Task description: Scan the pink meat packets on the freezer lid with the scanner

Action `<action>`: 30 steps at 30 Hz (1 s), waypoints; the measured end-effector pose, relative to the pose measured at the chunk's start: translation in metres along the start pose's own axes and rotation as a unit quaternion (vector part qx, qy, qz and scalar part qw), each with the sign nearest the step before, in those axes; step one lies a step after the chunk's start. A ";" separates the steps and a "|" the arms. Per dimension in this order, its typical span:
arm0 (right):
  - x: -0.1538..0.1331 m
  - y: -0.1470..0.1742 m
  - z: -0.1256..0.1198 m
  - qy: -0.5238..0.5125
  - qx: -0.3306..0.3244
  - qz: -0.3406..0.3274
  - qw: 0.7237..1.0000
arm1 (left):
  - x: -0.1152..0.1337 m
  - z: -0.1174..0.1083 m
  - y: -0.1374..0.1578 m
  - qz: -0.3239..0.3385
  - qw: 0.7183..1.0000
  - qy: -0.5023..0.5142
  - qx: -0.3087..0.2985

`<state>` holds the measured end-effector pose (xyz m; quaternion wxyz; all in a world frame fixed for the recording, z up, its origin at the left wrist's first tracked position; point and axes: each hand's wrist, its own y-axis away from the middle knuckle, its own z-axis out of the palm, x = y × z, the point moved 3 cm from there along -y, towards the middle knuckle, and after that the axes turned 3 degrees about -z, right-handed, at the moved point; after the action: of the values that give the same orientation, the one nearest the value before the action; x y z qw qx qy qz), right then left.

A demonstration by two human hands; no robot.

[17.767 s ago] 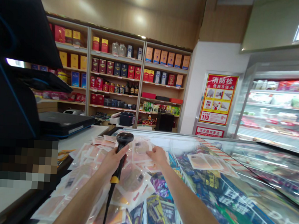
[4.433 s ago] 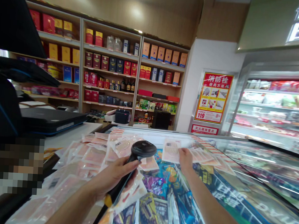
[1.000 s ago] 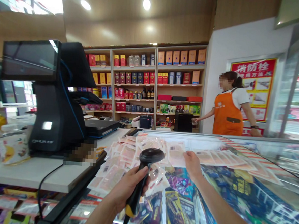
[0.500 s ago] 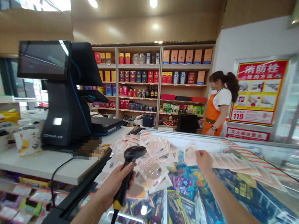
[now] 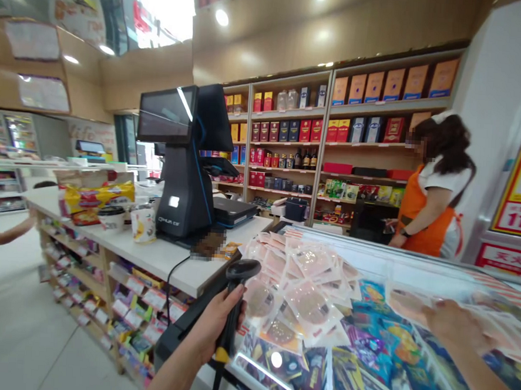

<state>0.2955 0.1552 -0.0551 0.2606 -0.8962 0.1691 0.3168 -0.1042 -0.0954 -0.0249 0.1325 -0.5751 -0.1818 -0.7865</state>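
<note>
My left hand [image 5: 215, 321] is wrapped round the handle of a black barcode scanner [image 5: 243, 269] with a yellow band near its cord. The scanner head is raised beside a loose pile of flat clear packets [image 5: 309, 304], each with a round tan disc inside. At the right, my right hand [image 5: 455, 327] is smeared by motion, its fingers closed at the edge of a flat packet [image 5: 406, 301]. Beyond it, a row of overlapping flat packets [image 5: 510, 337] runs along the glass top, partly behind the hand.
Beneath the glass top lie colourful ice-cream packs [image 5: 359, 377]. A checkout terminal [image 5: 176, 196] and a paper cup [image 5: 143, 223] stand on the white counter [image 5: 168, 263]. Across the glass is a person in an orange apron [image 5: 431, 211]. Another person's arm [image 5: 4, 235] shows at far left.
The view has swung left, so things sit further right in the picture. My left hand keeps the scanner. My right hand remains at the packets and is now blurred.
</note>
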 end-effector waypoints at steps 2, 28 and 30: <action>-0.023 0.012 -0.002 0.021 0.016 -0.025 0.999 | 0.000 0.011 -0.004 0.002 1.000 0.008 -0.008; -0.183 0.196 -0.003 -0.501 -0.460 0.014 0.733 | -0.002 -0.003 -0.039 0.212 0.903 -0.366 0.075; -0.184 0.199 0.000 -0.496 -0.448 -0.004 0.744 | -0.004 0.006 -0.031 0.221 0.918 -0.321 0.068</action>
<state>0.0657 0.0198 -0.0054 -0.1227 -0.6268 -0.1489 0.7549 -0.1110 -0.0644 -0.0308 0.2762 -0.8119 -0.1353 -0.4962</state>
